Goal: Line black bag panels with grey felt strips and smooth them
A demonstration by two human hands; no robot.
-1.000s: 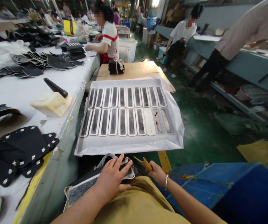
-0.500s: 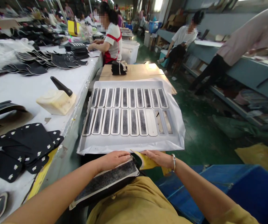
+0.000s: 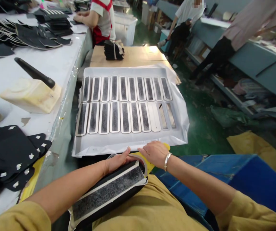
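A stack of long strips (image 3: 106,194) with a dark fuzzy centre and a white border lies across my lap. My left hand (image 3: 117,160) rests at the stack's far end, fingers curled over its edge. My right hand (image 3: 153,153) sits beside it, fingers bent down onto a yellow piece (image 3: 150,165) at the same end; how it grips is hidden. Just beyond my hands stands a white tray (image 3: 128,144) holding two rows of several similar strips (image 3: 115,117), with two slots at the right of the near row showing bare.
A white worktable (image 3: 63,69) runs along the left with black cut pieces (image 3: 10,154), a cream block with a black handle (image 3: 30,91) and more black stacks. A blue bin (image 3: 248,179) is at my right. Other people work at the far benches.
My view tilted down and the tray came closer. Both hands drew together at the far end of the stack on my lap, the right one covering the yellow piece.
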